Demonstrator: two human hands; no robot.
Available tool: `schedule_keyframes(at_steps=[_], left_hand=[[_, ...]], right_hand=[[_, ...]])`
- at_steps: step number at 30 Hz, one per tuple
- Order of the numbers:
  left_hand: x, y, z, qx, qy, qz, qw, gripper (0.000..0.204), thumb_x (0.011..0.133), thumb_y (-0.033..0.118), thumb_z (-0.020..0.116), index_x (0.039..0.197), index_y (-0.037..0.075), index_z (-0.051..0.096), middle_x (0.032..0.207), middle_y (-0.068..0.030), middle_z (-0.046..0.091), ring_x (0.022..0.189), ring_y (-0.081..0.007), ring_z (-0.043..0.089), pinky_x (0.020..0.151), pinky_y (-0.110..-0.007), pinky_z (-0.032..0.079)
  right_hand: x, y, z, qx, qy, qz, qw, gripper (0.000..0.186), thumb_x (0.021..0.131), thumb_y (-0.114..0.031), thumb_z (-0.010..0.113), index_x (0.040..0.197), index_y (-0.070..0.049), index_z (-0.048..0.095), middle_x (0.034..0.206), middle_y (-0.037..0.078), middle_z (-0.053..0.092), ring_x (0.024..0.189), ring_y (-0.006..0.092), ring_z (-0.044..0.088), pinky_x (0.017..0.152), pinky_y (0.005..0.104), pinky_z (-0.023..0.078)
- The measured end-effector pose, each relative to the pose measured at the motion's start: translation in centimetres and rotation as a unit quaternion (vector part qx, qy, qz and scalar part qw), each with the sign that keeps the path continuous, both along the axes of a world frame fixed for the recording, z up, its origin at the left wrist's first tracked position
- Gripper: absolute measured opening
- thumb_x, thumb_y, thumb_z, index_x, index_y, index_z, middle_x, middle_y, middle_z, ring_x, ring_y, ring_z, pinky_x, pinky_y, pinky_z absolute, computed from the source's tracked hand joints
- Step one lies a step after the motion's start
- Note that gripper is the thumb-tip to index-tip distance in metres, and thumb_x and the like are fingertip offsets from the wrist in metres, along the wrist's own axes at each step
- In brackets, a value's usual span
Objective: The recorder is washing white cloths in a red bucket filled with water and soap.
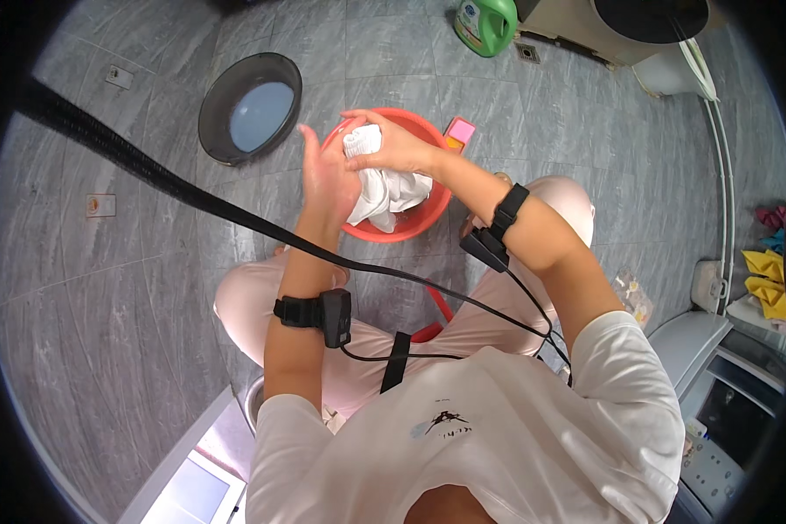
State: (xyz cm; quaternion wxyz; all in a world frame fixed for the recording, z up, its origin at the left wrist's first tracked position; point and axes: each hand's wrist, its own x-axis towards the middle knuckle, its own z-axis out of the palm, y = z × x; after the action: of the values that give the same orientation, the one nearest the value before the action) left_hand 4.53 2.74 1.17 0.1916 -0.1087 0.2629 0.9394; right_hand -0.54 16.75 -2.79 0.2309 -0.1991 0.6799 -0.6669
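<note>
A white garment (384, 194) lies bunched in a red-orange basin (431, 216) on the floor in front of me. One ribbed part of it rises toward the basin's far left rim. My right hand (395, 145) is closed on that part, thumb on the near side and fingers reaching over the far side. Against the garment's left side rests my left hand (327, 182), its palm showing and its thumb stretched well away. The fingers of the left hand are largely hidden by the cloth and the right hand.
Beyond the left hand stands a dark basin (210, 122) of bluish water. A pink and orange block (459, 133) sits by the red basin's right rim. Farther back is a green jug (489, 31). A black cable (236, 218) crosses the view above my left forearm.
</note>
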Motion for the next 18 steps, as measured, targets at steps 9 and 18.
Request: schedule_keyframes(at_steps=[9,18], left_hand=[[2.4,-0.5,-2.7,-0.062,-0.187,-0.042,0.980,0.073,0.089,0.059,0.040,0.136,0.003,0.036,0.136,-0.0169,0.042,0.127,-0.0353,0.039,0.103,-0.054,0.030],[1.7,-0.8,-6.7,0.030,-0.117,0.010,0.993,0.063,0.091,0.055,0.037,0.126,0.005,0.047,0.127,-0.0126,0.052,0.114,-0.0292,0.053,0.093,-0.052,0.043]], right_hand=[[0.7,-0.6,1.5,0.076,0.124,-0.207,0.968,0.056,0.070,-0.018,0.078,0.118,-0.009,0.052,0.096,0.005,0.064,0.087,0.0122,0.060,0.078,0.0280,0.049],[8.9,-3.1,7.6,-0.012,0.092,-0.148,0.985,0.038,0.072,-0.010,0.073,0.106,-0.008,0.055,0.102,0.006,0.061,0.095,0.0169,0.058,0.084,0.0302,0.046]])
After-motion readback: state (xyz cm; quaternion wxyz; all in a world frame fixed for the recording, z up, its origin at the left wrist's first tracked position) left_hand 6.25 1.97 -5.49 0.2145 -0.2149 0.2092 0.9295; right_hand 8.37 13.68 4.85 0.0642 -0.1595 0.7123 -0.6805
